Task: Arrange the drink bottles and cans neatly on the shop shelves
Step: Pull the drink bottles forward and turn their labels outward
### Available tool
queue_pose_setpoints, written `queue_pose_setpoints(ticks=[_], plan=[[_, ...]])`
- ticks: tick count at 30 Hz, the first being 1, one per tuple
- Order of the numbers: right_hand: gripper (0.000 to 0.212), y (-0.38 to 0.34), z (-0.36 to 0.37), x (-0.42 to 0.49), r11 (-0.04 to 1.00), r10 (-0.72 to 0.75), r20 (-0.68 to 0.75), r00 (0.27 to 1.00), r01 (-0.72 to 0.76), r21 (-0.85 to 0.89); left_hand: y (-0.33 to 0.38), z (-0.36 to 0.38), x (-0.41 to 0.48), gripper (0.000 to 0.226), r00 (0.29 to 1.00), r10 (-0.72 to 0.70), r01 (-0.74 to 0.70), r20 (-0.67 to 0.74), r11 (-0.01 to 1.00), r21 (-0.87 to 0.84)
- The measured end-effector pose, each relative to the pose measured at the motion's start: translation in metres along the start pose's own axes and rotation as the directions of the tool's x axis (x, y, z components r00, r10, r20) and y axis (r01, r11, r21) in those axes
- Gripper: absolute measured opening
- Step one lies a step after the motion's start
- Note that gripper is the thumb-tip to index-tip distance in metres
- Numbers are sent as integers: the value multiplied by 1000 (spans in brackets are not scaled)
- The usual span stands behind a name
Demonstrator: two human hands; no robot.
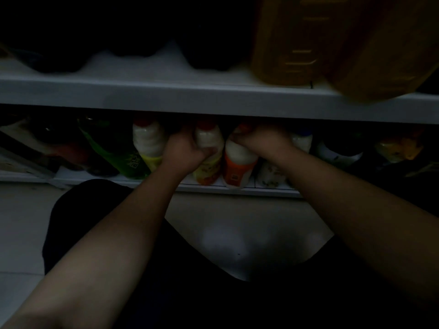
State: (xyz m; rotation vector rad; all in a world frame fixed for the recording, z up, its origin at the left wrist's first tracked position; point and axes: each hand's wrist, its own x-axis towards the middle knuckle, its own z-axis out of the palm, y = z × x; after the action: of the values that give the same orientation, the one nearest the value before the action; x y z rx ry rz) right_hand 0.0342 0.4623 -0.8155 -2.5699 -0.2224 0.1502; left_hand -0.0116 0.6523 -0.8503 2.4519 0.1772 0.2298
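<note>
Dim low shelf (261,190): white btls (238,153), red caps (206,124).

**Both grips on white bottles, bottom shelf**

In dim light I see my left grip (184,148) curled round a white plastic bottle with a red cap and yellow label (209,170). My right grip (263,141) holds the top of a white bottle with an orange label (237,162), just beside it on the white bottom shelf (273,192).

Milky yellow-labelled bottle (209,170) and orange-labelled bottle (237,166) stand side by side on the lower shelf (266,191).
</note>
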Motion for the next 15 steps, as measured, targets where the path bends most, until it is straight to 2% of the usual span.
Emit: queue_pose_setpoints(ticks=[3, 4, 6, 8, 11, 13, 15], plan=[[59, 4, -13, 6, 984, 55, 285, 957, -100, 147, -3, -3, 2, 79, 999, 22, -20, 48, 999, -37], [59, 6, -16, 5, 972, 47, 344, 938, -123, 202, -6, -5, 2, 80, 997, 17, -12, 77, 998, -54], [65, 10, -19, 3, 973, 4, 366, 931, -87, 212, -13, -10, 3, 81, 991, 2, 10, 133, 996, -93], [68, 9, -18, 1, 982, -16, 285, 958, -38, 183, -20, -15, 3, 80, 988, 0, 20, 155, 992, -126], [67, 4, -4, -5, 988, -7, 35, 999, 2, 153, -25, -17, 2, 78, 986, 11, 12, 167, 991, -135], [63, 1, 9, -12, 987, 42, -108, 993, -25, 161, -25, -17, 1, 78, 983, 20, 6, 185, 991, -137], [61, -1, 17, -13, 979, 103, -166, 981, -71, 189, -23, -14, -1, 84, 981, 25, 0, 191, 991, -132]])
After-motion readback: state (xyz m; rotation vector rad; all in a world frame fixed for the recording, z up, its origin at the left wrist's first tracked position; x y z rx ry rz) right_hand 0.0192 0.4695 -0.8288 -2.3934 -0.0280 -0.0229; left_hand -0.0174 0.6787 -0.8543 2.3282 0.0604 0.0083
